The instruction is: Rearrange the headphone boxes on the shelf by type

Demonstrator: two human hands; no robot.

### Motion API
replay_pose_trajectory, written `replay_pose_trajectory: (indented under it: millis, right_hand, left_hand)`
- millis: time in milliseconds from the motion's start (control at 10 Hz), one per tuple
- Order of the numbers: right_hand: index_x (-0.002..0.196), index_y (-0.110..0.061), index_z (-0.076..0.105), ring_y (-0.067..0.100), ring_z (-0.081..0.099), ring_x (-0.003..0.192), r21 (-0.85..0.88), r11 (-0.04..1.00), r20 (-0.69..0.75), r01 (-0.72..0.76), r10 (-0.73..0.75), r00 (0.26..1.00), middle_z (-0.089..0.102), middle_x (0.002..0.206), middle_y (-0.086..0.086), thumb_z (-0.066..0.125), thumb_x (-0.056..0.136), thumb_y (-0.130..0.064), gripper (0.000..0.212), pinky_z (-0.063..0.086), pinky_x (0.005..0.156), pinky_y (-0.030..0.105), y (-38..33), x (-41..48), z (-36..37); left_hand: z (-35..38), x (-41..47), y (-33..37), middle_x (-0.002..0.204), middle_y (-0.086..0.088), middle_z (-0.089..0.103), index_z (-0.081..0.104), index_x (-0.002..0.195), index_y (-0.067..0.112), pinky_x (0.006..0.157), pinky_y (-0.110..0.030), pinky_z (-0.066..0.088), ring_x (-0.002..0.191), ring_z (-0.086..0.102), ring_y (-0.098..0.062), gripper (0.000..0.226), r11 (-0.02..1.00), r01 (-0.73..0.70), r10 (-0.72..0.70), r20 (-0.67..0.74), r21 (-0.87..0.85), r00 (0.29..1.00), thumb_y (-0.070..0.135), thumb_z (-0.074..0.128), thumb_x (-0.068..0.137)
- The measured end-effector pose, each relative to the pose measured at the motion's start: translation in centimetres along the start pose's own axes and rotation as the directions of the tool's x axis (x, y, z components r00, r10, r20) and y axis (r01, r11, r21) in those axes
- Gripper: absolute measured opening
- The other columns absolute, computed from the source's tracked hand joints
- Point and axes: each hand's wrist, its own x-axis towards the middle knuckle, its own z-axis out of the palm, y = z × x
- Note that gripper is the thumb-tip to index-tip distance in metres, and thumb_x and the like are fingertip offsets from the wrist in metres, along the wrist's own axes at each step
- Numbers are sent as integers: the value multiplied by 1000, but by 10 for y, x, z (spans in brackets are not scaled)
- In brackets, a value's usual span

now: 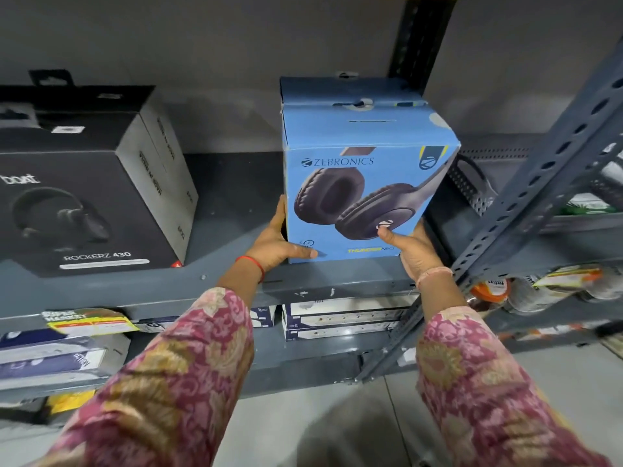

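Head view: both patterned sleeves (188,375) reach forward. The left hand (276,239) and right hand (413,251) clamp the lower corners of a blue Zebronics headphone box (367,183), thumbs on its front face. It stands upright at the shelf (236,288) edge. Well to the left of the grip sits a black boAt box (91,193).

Left of the blue Zebronics box (367,183), bare shelf (232,203) lies open up to the black boat box (91,197); right of it, a slotted upright (539,183) crowds close.
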Motion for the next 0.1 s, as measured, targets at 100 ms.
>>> replay_pose_trajectory:
  millis: [100]
  right_hand:
    - [143, -23, 18, 20, 36, 134, -44, 994, -219, 101, -108, 970, 35, 149, 5, 77, 68, -12, 95, 31, 112, 45, 10, -14, 7]
  left_hand:
    - [5, -11, 3, 145, 4, 43, 5, 145, 26, 109, -37, 36, 130, 42, -13, 122, 1000, -5, 5, 7, -14, 1000, 18, 84, 52]
